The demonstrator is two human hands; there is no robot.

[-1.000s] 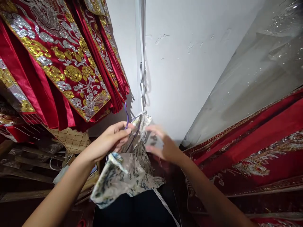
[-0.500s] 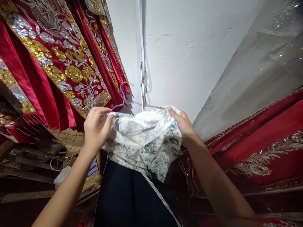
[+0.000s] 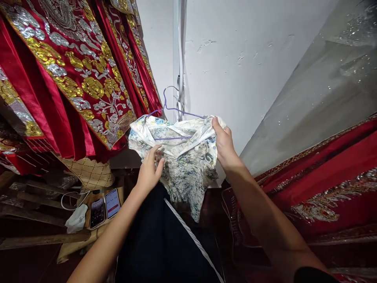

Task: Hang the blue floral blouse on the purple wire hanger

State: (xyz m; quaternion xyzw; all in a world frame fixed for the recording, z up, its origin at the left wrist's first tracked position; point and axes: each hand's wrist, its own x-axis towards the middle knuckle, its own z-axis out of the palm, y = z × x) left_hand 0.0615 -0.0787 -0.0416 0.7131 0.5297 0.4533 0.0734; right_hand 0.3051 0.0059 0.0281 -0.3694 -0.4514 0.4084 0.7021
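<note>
A white garment with a blue-grey floral print (image 3: 188,165) hangs on a thin purple wire hanger (image 3: 169,114) in front of me. My right hand (image 3: 224,144) grips the garment's right shoulder where it sits on the hanger. My left hand (image 3: 149,173) pinches the cloth at the front, just under the hanger's lower bar. The hanger's hook points up toward the white wall.
Red robes with gold and silver embroidery (image 3: 73,74) hang close at the left. More red embroidered cloth (image 3: 318,188) lies at the right under a clear plastic cover (image 3: 324,86). Two phones (image 3: 104,206) lie on cluttered wooden boards at lower left. A white wall (image 3: 229,59) stands behind.
The garment has been spread over the hanger and lifted higher. My left hand dropped from the left shoulder to the front of the cloth; my right hand kept the right shoulder.
</note>
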